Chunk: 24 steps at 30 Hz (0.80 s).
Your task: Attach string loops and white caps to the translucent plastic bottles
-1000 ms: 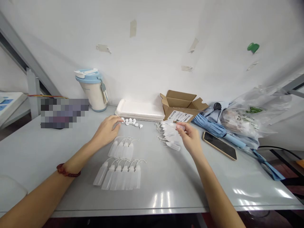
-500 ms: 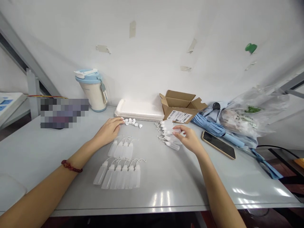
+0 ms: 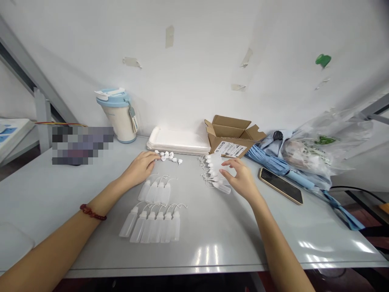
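Note:
My left hand rests on the table, fingers stretched toward a small heap of white caps, with fingertips touching the nearest ones. At the right, my right hand hovers beside a pile of small clear plastic bottles with thin cap straps. Its thumb and forefinger are apart, with nothing visibly held between them. Between my arms lie two rows of similar bottles, a back row and a longer front row, their necks pointing away from me.
Along the wall stand a tumbler, a stack of white trays and an open cardboard box. A phone, a folded blue umbrella and a plastic bag lie on the right. A pixelated area covers something at left.
My right thumb and forefinger have parted and let go of a bottle in the right pile. My left hand has stayed almost still by the caps.

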{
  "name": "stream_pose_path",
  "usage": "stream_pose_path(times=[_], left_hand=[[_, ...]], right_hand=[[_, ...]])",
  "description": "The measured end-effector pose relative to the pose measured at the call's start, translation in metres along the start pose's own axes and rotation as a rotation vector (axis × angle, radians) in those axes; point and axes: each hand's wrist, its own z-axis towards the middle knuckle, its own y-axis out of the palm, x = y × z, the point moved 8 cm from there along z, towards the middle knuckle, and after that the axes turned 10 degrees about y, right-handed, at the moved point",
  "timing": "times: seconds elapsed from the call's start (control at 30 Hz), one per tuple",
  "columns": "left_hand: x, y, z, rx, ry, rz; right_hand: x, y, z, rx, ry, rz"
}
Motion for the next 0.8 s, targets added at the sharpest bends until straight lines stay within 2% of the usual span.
stream_pose_path(times=[0.17,0.27,0.33,0.47,0.53,0.63,0.8], left_hand=[[0.001,-0.002,0.001,-0.045,-0.056,-0.017],[0.001,-0.003,0.000,-0.092,-0.102,-0.019],[-0.001,-0.005,0.000,-0.122,-0.141,-0.005],[-0.001,-0.007,-0.002,-0.176,-0.187,-0.005],[0.000,-0.007,-0.002,-0.190,-0.195,-0.017],[0.003,-0.008,-0.002,-0.191,-0.201,-0.024],[0.007,-0.010,-0.002,-0.148,-0.209,-0.012]], right_hand=[[-0.027,-0.011,-0.013,0.223,-0.137,0.084],[-0.046,-0.007,-0.024,0.194,-0.150,0.200],[-0.059,0.005,-0.031,0.021,-0.147,0.300],[-0.085,0.047,-0.057,-0.580,-0.150,0.397],[-0.096,0.060,-0.073,-0.793,-0.181,0.417],[-0.106,0.071,-0.089,-0.956,-0.258,0.449],[-0.110,0.078,-0.100,-1.000,-0.340,0.434]])
